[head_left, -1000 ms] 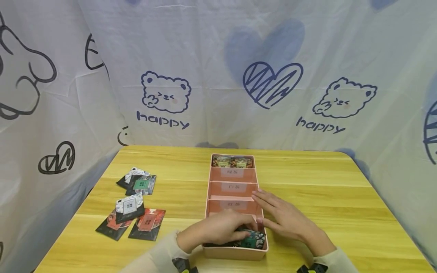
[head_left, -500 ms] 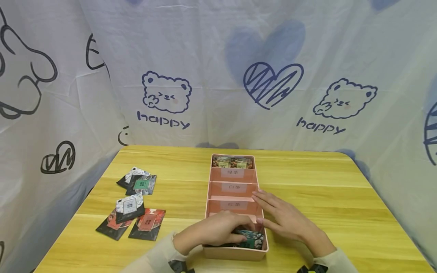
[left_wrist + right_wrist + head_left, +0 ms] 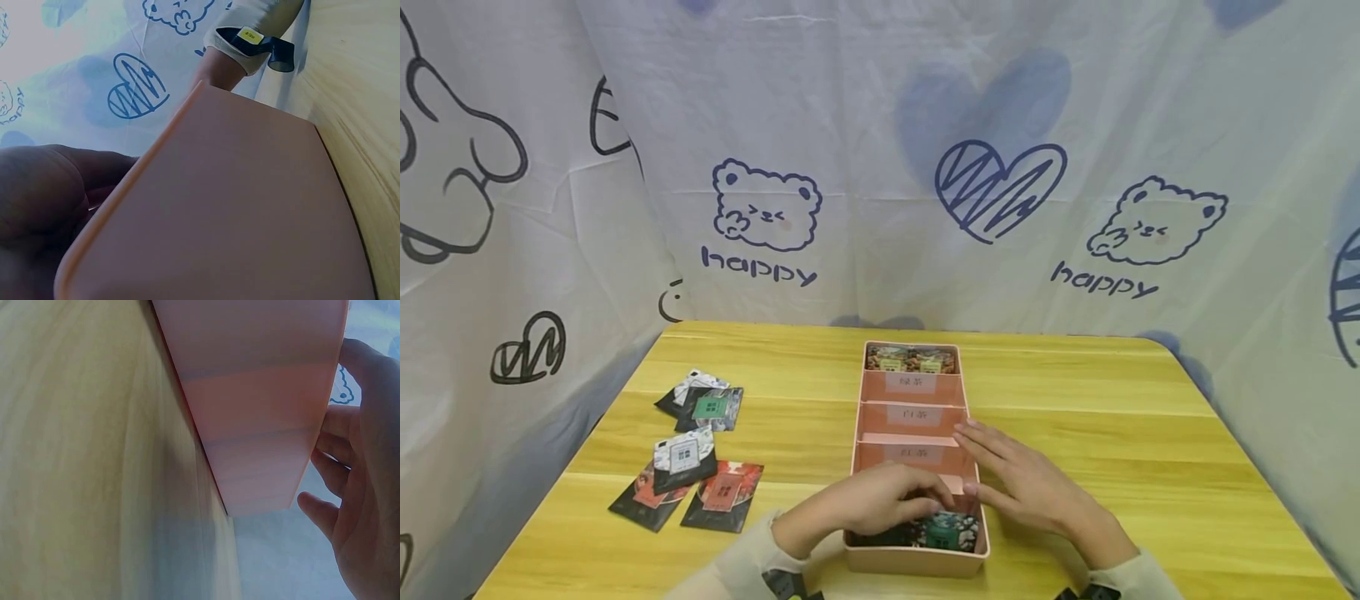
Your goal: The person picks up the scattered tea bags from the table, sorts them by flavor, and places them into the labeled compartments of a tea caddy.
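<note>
A long pink divided box [image 3: 917,563] stands on the table, its compartments marked with white labels. In its nearest compartment lies a dark sachet with a green label [image 3: 951,532], beside another dark packet partly hidden by my left hand [image 3: 883,500]. That hand hovers over the compartment, fingers and thumb loosely bent, with nothing seen between them. My right hand [image 3: 1030,475] rests its straight fingertips on the box's right rim. In the right wrist view, the right fingers [image 3: 334,465] touch the upper edge of the box wall. The box wall hides part of the left hand [image 3: 37,187] in the left wrist view.
Sachets with red labels [image 3: 722,496], white labels [image 3: 685,456] and a green label [image 3: 710,407] lie on the table's left side, some overlapping. Patterned packets [image 3: 912,359] fill the box's farthest compartment. A printed white curtain [image 3: 880,167] hangs behind the wooden table [image 3: 1112,417].
My left hand has drawn back slightly to the left and off the green-labelled sachet, which now lies flatter and shows more. The right hand has stayed on the rim.
</note>
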Demonstrator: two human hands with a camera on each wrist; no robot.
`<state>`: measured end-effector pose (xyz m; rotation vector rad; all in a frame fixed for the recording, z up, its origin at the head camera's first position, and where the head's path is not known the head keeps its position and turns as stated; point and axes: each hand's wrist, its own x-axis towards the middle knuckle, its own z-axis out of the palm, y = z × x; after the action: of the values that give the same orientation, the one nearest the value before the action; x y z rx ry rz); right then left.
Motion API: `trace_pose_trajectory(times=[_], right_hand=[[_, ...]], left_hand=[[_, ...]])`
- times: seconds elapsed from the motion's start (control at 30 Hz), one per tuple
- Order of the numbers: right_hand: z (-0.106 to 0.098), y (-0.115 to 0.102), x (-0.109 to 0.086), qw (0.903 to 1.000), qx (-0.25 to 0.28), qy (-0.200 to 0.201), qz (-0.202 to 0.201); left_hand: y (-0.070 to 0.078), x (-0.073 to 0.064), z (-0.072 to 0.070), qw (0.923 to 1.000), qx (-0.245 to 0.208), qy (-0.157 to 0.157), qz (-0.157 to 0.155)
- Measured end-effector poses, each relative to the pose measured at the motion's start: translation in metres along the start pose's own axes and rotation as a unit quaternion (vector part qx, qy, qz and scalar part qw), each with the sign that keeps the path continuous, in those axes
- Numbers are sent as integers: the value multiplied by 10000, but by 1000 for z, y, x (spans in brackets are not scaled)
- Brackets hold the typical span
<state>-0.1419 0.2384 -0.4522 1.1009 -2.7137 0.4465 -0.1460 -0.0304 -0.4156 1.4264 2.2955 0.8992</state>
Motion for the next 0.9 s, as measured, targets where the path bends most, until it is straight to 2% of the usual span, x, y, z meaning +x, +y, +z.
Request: trace_pose_trajectory(times=[0.23, 0.63, 0.9], right_hand=[[1, 0, -1, 10000, -18, 73, -29], [-1, -2, -1, 10000, -4, -41, 34], [-2, -2, 0, 9999, -11, -57, 94]], left_hand=[[-1, -4, -4, 9984, -501, -133, -221], [2, -1, -2, 9991, -327, 37, -270], [2, -6, -17, 9945, -895, 315, -440]])
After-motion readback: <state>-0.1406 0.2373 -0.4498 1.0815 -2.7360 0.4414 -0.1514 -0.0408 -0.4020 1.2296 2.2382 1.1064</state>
